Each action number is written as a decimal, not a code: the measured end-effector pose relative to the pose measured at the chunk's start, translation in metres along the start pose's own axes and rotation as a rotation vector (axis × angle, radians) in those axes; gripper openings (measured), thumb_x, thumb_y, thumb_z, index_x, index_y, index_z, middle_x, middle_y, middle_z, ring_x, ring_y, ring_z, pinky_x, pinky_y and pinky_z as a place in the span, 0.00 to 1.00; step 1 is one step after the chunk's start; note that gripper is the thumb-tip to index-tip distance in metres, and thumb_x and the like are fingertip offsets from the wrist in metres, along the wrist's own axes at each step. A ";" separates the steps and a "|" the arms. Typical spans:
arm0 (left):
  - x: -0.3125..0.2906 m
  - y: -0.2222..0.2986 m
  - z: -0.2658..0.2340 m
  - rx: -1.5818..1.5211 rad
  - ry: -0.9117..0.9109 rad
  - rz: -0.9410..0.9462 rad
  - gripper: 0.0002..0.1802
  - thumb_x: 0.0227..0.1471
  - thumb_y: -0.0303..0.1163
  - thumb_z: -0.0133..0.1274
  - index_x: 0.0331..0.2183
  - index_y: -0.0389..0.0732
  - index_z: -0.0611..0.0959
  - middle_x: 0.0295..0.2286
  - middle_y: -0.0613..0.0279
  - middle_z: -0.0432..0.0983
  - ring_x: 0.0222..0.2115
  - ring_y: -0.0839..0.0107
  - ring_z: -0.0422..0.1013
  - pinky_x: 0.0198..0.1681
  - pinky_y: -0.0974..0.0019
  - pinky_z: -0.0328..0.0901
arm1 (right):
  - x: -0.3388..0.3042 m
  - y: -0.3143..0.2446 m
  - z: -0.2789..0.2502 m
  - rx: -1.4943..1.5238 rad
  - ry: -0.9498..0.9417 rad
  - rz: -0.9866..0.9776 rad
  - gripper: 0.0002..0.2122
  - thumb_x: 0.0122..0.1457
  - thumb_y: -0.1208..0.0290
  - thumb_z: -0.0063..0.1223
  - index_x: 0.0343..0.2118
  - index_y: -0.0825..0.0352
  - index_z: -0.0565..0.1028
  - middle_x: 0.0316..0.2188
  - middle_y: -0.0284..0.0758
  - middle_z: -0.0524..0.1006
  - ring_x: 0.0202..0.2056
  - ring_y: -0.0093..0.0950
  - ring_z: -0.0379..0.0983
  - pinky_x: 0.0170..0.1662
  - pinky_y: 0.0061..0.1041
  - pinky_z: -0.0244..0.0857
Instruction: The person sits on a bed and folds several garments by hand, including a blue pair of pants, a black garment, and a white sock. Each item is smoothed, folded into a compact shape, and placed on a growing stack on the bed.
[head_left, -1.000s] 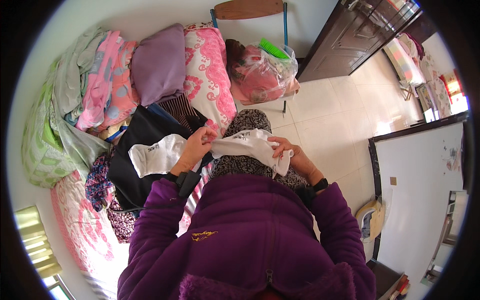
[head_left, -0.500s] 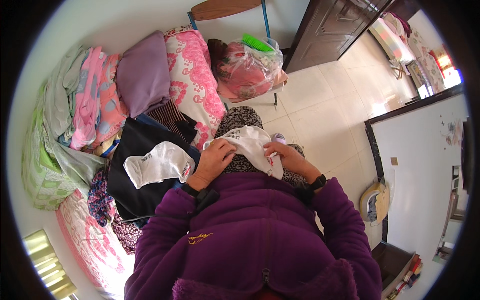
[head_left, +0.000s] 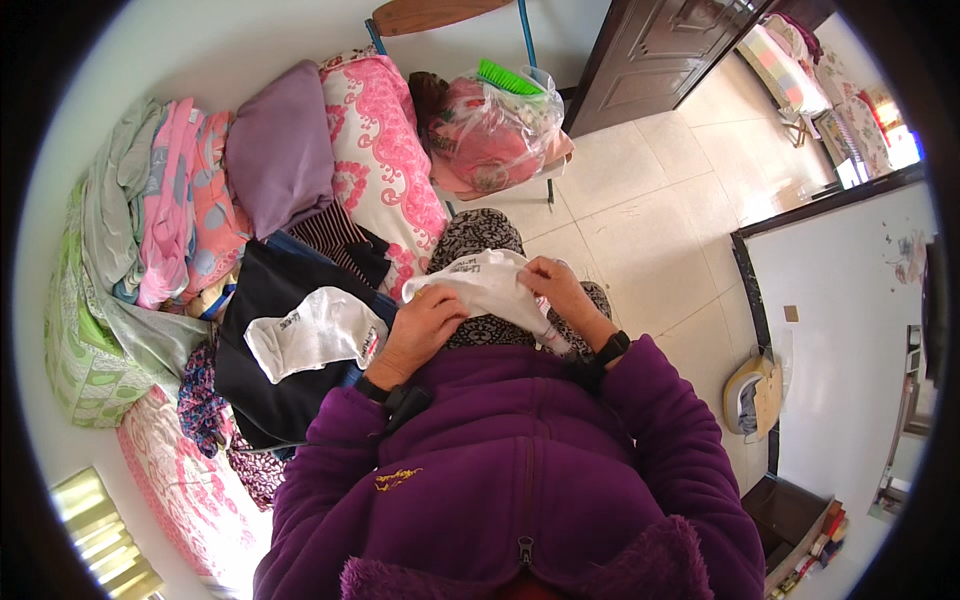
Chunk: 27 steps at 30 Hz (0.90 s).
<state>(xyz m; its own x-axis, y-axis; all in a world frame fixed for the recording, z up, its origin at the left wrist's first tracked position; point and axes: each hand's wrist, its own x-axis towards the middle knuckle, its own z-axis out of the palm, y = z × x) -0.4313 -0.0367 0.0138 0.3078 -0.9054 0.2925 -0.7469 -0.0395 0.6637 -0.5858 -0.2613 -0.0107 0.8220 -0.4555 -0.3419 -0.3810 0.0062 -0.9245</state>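
A white sock (head_left: 484, 285) with dark lettering lies stretched across my lap, over patterned black-and-grey trousers (head_left: 478, 232). My left hand (head_left: 428, 318) pinches its left end. At its upper right edge, my right hand (head_left: 560, 286) grips the fabric between thumb and fingers, and the sock's far end hangs down below that hand. To my left another white sock or pair of socks (head_left: 318, 332) rests flat on a folded black garment (head_left: 262, 398).
Folded clothes (head_left: 165, 215) and a purple folded cloth (head_left: 285, 150) are piled on the pink-and-white bed (head_left: 385, 150) at left. Ahead, a plastic bag (head_left: 500, 135) with a green brush (head_left: 510, 78) sits on a chair (head_left: 440, 14). A dark door (head_left: 660, 60) stands beyond the tiled floor (head_left: 655, 245).
My right hand has moved up and slightly left along the sock, taking hold nearer its upper edge. The left hand stays nearly in place, still pinching.
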 end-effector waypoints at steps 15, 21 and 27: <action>-0.004 -0.023 -0.016 -0.421 0.061 -0.683 0.08 0.56 0.32 0.58 0.36 0.38 0.81 0.30 0.65 0.77 0.28 0.78 0.72 0.31 0.70 0.67 | -0.023 -0.012 0.004 -0.001 0.179 -0.151 0.08 0.63 0.70 0.55 0.37 0.69 0.72 0.28 0.29 0.72 0.32 0.18 0.66 0.38 0.19 0.63; 0.003 -0.045 -0.009 -0.345 0.294 -0.681 0.18 0.60 0.45 0.52 0.39 0.38 0.80 0.30 0.65 0.75 0.29 0.75 0.68 0.34 0.72 0.64 | -0.028 -0.017 0.006 0.025 0.040 -0.171 0.08 0.61 0.71 0.58 0.37 0.68 0.73 0.29 0.27 0.73 0.33 0.16 0.67 0.39 0.18 0.63; 0.000 -0.061 -0.002 -0.279 -0.083 -0.912 0.22 0.53 0.47 0.57 0.40 0.37 0.79 0.29 0.54 0.77 0.31 0.67 0.74 0.38 0.64 0.67 | -0.032 -0.015 0.004 0.104 -0.057 -0.143 0.07 0.60 0.72 0.60 0.37 0.68 0.73 0.31 0.25 0.73 0.33 0.14 0.67 0.39 0.16 0.63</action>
<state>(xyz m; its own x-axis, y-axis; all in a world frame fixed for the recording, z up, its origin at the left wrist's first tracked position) -0.3848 -0.0338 -0.0251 0.6505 -0.6037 -0.4610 -0.0696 -0.6517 0.7553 -0.6048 -0.2430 0.0135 0.8885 -0.4072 -0.2115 -0.2146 0.0386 -0.9759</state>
